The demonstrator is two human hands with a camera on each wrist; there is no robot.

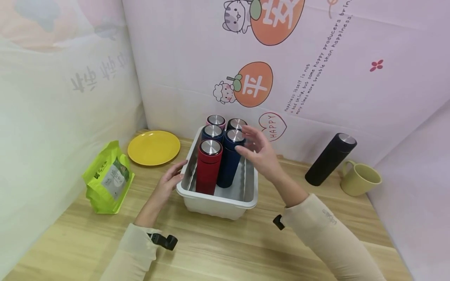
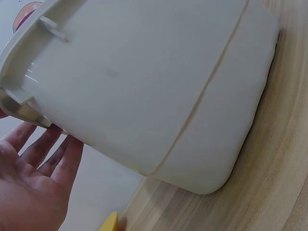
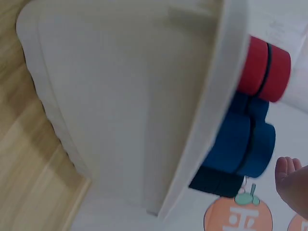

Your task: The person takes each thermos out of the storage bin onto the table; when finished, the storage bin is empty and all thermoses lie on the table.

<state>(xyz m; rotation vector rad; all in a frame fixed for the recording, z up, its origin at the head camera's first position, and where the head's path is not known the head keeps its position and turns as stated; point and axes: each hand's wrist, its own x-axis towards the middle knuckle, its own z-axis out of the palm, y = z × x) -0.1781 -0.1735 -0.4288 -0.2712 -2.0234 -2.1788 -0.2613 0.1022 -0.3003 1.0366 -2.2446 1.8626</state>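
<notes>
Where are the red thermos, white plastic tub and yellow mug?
Red thermos (image 1: 209, 172): head view, middle of its body.
White plastic tub (image 2: 144, 86): left wrist view, outer side wall.
Yellow mug (image 1: 353, 182): head view, outer wall.

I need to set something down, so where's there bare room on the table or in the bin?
Bare table lies in front of the bin, between the sleeves, and between the right sleeve and the mug. Inside, the bin's near right corner is bare. Its back and left are crowded with five bottles; a black bottle crowds the mug.
</notes>
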